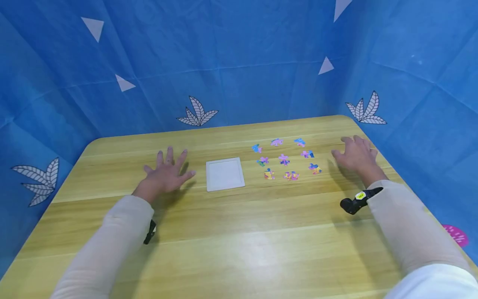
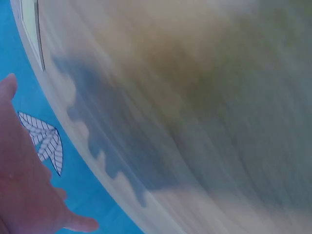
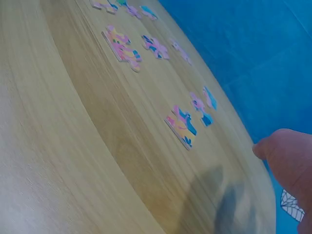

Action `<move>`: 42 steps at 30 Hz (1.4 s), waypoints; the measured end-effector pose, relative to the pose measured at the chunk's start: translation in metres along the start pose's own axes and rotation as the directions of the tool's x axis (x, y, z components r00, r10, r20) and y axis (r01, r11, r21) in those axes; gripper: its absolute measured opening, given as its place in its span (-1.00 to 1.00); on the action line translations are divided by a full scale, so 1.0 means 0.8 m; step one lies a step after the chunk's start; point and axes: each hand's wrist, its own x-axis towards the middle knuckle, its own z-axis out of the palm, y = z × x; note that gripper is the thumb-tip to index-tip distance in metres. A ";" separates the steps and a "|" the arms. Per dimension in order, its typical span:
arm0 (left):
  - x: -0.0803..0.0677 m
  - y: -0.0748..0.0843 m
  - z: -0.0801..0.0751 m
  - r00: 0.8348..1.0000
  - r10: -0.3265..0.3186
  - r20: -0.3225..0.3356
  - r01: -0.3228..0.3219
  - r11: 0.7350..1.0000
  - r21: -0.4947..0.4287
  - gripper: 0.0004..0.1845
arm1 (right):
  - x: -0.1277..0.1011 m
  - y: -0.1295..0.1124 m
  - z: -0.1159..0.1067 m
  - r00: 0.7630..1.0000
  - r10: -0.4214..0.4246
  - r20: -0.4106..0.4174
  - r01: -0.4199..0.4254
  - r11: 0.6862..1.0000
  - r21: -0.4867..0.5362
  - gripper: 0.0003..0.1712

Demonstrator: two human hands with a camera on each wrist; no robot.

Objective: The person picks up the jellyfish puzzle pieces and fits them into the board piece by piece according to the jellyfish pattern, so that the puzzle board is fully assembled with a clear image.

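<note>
Several colourful jigsaw puzzle pieces lie spread in rows on the table, among them a pink-and-blue middle piece (image 1: 284,160) and a yellow-and-blue piece (image 1: 315,168) at the near right. Left of them sits a white square puzzle tray (image 1: 225,175) with a raised rim. My left hand (image 1: 164,176) hovers to the left of the tray, fingers spread, holding nothing. Over the table's right side, my right hand (image 1: 356,158) is held beside the pieces with relaxed fingers and nothing in it. The right wrist view shows its thumb (image 3: 287,156) and a corner piece (image 3: 182,127).
The wooden table (image 1: 239,232) has rounded far corners. Behind it and along both sides hangs a blue cloth (image 1: 239,54) printed with leaves and triangles. A black wrist camera (image 1: 356,202) juts out from the right sleeve. Hand shadows fall across the tabletop.
</note>
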 end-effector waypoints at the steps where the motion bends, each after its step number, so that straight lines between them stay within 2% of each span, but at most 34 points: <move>1: 0.000 0.003 0.001 1.000 0.008 0.006 -0.008 1.000 -0.002 -0.10 | -0.001 -0.001 0.001 1.000 0.002 0.005 -0.002 1.000 0.007 -0.19; 8: -0.007 0.022 0.009 0.999 0.052 0.015 -0.051 0.998 -0.039 -0.13 | 0.001 -0.009 0.015 1.000 0.027 0.003 -0.028 0.996 0.081 -0.28; 14: -0.009 0.039 0.018 0.996 0.089 0.033 -0.088 0.996 -0.011 -0.13 | 0.003 -0.015 0.028 0.999 0.048 0.001 -0.047 0.989 0.142 -0.30; 20: -0.018 0.066 0.021 0.989 0.135 0.065 -0.137 0.990 0.016 -0.09 | 0.004 -0.026 0.035 0.999 0.031 -0.028 -0.026 0.984 0.178 -0.35; 25: -0.026 0.087 0.023 0.979 0.170 0.114 -0.174 0.985 0.018 -0.03 | 0.008 -0.035 0.039 0.999 0.010 -0.040 -0.003 0.984 0.176 -0.38; 30: -0.034 0.103 0.025 0.960 0.203 0.191 -0.211 0.977 0.023 0.03 | 0.008 -0.047 0.041 0.999 -0.012 -0.033 0.018 0.984 0.178 -0.39; 35: -0.041 0.112 0.027 0.940 0.240 0.244 -0.254 0.967 0.029 0.08 | 0.009 -0.059 0.043 0.999 -0.045 -0.029 0.050 0.982 0.181 -0.41; 42: -0.042 0.116 0.027 0.932 0.230 0.281 -0.254 0.966 0.052 0.14 | 0.010 -0.074 0.045 0.997 -0.073 -0.039 0.079 0.978 0.191 -0.41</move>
